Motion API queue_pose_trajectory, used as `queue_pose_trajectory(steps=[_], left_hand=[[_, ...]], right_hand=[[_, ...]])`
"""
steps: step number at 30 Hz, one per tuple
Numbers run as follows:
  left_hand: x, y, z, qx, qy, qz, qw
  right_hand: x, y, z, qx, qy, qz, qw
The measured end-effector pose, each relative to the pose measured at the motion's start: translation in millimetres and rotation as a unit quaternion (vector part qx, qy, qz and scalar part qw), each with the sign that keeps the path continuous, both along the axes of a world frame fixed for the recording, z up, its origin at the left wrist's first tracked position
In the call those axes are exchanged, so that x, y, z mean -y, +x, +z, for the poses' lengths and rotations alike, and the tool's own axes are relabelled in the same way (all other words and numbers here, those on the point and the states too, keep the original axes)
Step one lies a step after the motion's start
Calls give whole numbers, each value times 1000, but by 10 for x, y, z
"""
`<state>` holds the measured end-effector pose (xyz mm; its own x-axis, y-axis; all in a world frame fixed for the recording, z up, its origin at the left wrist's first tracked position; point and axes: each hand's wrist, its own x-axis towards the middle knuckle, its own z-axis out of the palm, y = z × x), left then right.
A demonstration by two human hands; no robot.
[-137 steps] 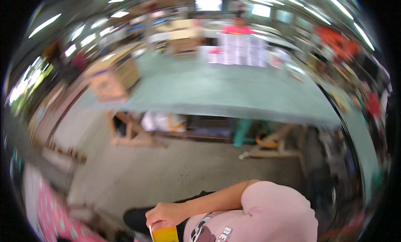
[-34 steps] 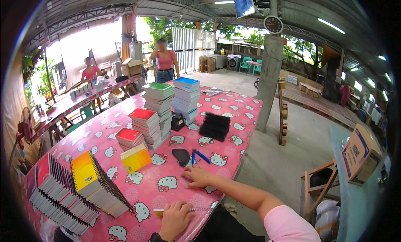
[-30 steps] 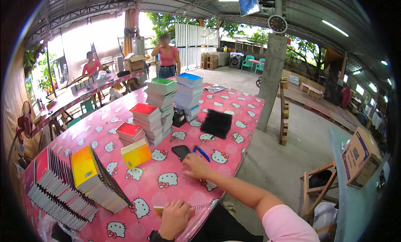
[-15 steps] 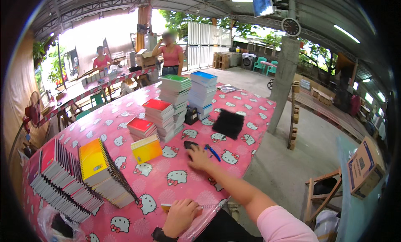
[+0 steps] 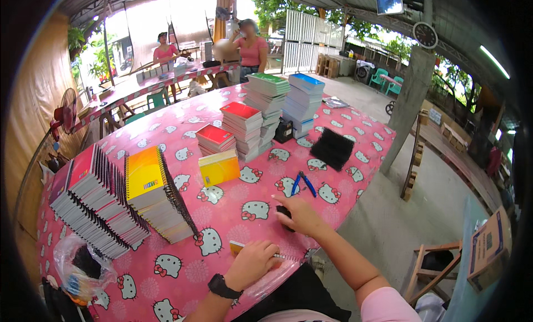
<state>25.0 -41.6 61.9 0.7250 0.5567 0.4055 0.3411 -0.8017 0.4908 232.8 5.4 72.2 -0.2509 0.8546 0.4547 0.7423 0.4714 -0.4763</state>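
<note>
My left hand (image 5: pixel 256 262), with a dark watch on its wrist, is closed over a small yellow notebook (image 5: pixel 236 248) at the table's near edge. A thin spiral coil (image 5: pixel 288 258) sticks out to the right of that hand; most of the notebook is hidden under it. My right hand (image 5: pixel 300 215) grips a small black object (image 5: pixel 285 217) just above the table, its index finger stretched forward. What kind of object it is, I cannot tell. Beyond the right hand lie blue-handled pliers (image 5: pixel 304 185), handles spread. Ahead stands a short stack of yellow notebooks (image 5: pixel 219 169).
Spiral-bound notebooks stand in tall piles (image 5: pixel 152 183) at left, near a plastic bag (image 5: pixel 83 266). Red (image 5: pixel 241 113), green (image 5: pixel 267 88) and blue (image 5: pixel 305 91) stacks rise farther back, beside black coils (image 5: pixel 332 148). Two people are at the far tables. A concrete pillar (image 5: pixel 411 94) stands right.
My right hand has drawn back toward the near edge, bringing the black object with it and leaving the pliers behind. My left hand stays on the notebook. The view has shifted left.
</note>
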Motion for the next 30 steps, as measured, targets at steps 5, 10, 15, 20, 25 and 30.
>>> queue_pose_trajectory(steps=[5, 10, 15, 20, 25, 30], left_hand=[[38, 28, 55, 42, 16, 10, 999], [-20, 9, 1, -10, 15, 0, 1000], [34, 42, 138, 49, 12, -8, 999], [8, -3, 93, -16, 6, -18, 1000], [-6, -7, 109, 13, -11, -7, 1000], [2, -3, 85, 27, -2, 48, 998]], right_hand=[[208, -111, -147, -112, -82, 13, 990], [144, 119, -411, -216, -144, -45, 965], [161, 33, -573, -27, -68, 24, 997], [331, -58, -624, 99, -17, -17, 995], [358, -30, -592, 54, -10, 3, 999], [446, 189, -583, -193, -117, 77, 971]])
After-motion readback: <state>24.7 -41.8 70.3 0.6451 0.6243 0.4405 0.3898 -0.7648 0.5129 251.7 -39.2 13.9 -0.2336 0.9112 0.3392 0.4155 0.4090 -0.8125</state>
